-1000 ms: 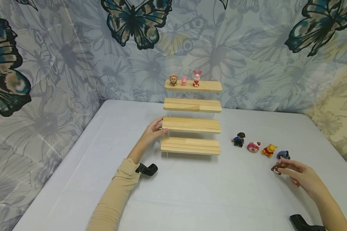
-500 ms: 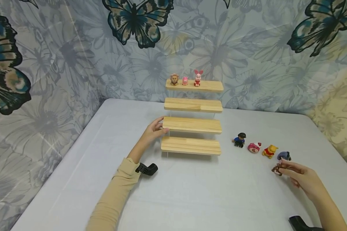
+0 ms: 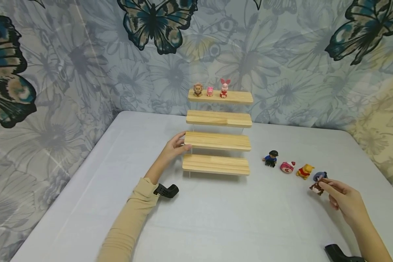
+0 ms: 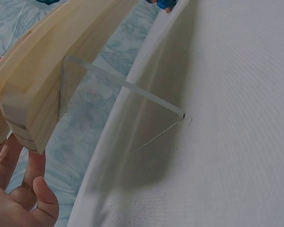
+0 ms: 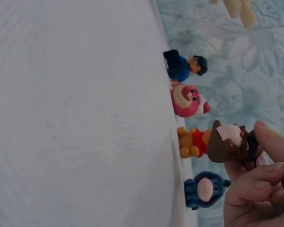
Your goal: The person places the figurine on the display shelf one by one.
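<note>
At the lower right of the head view, a person's right hand [image 3: 347, 200] is pinching a small brown figurine [image 3: 316, 188] between thumb and fingers, apparently holding it above the tabletop [image 3: 232, 222]. The toy is probably light, stiff and a little slick, so its solid body should be offering the surest hold, with its small projecting parts best spared pressure. Compared with half a second ago, the figurine is sitting slightly higher in the frame and showing a different tilt, now overlapping a blue-grey donkey figure [image 3: 320, 175].

Up and leftward from the donkey, a yellow bear in red [image 3: 304, 171], a pink figure [image 3: 287, 167] and a black-capped figure in blue [image 3: 270, 158] are completing a slanting row, keeping their places.

Left of center, the left hand [image 3: 173, 150] is gripping the left end of a plank on a four-tier wooden stand [image 3: 217, 141], fingers bending behind and thumb pressing in front, much as in the earlier frame. Upper center, a lion figure [image 3: 197, 89], a small pink figure [image 3: 210, 91] and a long-eared pink figure [image 3: 223, 88] are occupying the top tier, while a butterfly-print backdrop [image 3: 249, 54] is filling the distance.
</note>
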The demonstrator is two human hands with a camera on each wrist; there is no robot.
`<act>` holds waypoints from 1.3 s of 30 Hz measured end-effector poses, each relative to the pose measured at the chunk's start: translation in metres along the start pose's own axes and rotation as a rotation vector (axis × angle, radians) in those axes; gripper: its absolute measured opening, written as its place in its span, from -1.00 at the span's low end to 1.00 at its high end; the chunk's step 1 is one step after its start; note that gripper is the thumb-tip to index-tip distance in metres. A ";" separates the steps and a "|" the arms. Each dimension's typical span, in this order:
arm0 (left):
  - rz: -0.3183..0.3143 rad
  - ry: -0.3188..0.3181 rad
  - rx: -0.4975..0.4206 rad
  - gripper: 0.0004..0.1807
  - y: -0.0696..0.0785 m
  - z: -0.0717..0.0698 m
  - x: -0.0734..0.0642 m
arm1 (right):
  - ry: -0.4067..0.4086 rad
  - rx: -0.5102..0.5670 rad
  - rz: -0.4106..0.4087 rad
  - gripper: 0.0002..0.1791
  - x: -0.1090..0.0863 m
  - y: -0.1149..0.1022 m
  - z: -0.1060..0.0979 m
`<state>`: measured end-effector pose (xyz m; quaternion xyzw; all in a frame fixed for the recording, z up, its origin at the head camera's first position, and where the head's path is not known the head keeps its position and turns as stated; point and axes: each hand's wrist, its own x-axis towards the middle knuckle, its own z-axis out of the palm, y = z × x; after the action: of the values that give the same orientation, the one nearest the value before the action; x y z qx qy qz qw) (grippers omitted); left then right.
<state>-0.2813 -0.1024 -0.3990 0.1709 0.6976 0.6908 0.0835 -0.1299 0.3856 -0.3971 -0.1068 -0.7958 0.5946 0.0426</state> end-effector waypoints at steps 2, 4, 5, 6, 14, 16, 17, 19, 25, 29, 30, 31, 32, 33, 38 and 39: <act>0.002 0.007 -0.006 -0.30 0.000 0.001 -0.001 | -0.001 -0.019 -0.014 -0.91 0.000 -0.005 0.002; 0.000 0.011 -0.008 -0.30 0.000 0.001 -0.001 | -0.005 -0.055 -0.060 -0.92 0.001 -0.012 0.005; 0.000 0.012 -0.011 -0.30 0.000 0.001 -0.002 | -0.005 -0.087 -0.086 -0.92 0.001 -0.015 0.006; 0.003 0.011 -0.013 -0.29 0.000 0.001 -0.002 | 0.004 -0.113 -0.113 -0.91 0.002 -0.019 0.007; 0.000 -0.008 0.004 -0.26 0.004 0.000 -0.001 | -0.051 -0.004 -0.272 -0.83 0.015 -0.049 0.022; -0.003 -0.001 0.006 -0.26 0.005 -0.002 -0.002 | -0.077 0.052 -0.311 -0.81 0.024 -0.051 0.027; -0.001 0.002 0.005 -0.25 0.004 -0.003 -0.003 | -0.092 0.060 -0.325 -0.80 0.029 -0.051 0.028; 0.001 -0.001 0.006 -0.26 0.004 -0.004 -0.003 | -0.088 0.001 -0.331 -0.76 0.034 -0.057 0.034; -0.001 -0.012 0.003 -0.30 0.006 -0.001 -0.003 | -0.054 -0.179 -0.319 -0.74 0.031 -0.091 0.052; 0.005 -0.007 0.001 -0.29 0.002 -0.002 -0.002 | -0.048 -0.217 -0.309 -0.69 0.037 -0.105 0.061; 0.004 -0.007 0.000 -0.28 0.002 -0.002 -0.002 | -0.053 -0.218 -0.308 -0.68 0.038 -0.108 0.063; 0.002 -0.005 0.000 -0.28 0.002 -0.002 -0.002 | -0.063 -0.215 -0.308 -0.67 0.040 -0.110 0.065; 0.000 -0.005 0.000 -0.28 0.002 -0.002 -0.002 | -0.063 -0.218 -0.311 -0.66 0.042 -0.113 0.067; 0.001 -0.005 0.001 -0.28 0.002 -0.002 -0.002 | -0.069 -0.218 -0.317 -0.65 0.043 -0.116 0.069; 0.000 -0.014 0.004 -0.31 0.002 -0.002 -0.001 | -0.101 -0.199 -0.358 -0.60 0.054 -0.131 0.077; 0.002 -0.017 0.006 -0.31 0.002 -0.001 -0.001 | -0.108 -0.187 -0.360 -0.59 0.056 -0.134 0.079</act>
<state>-0.2808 -0.1040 -0.3967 0.1776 0.6988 0.6873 0.0882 -0.2160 0.2874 -0.2951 0.0657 -0.8548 0.5059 0.0953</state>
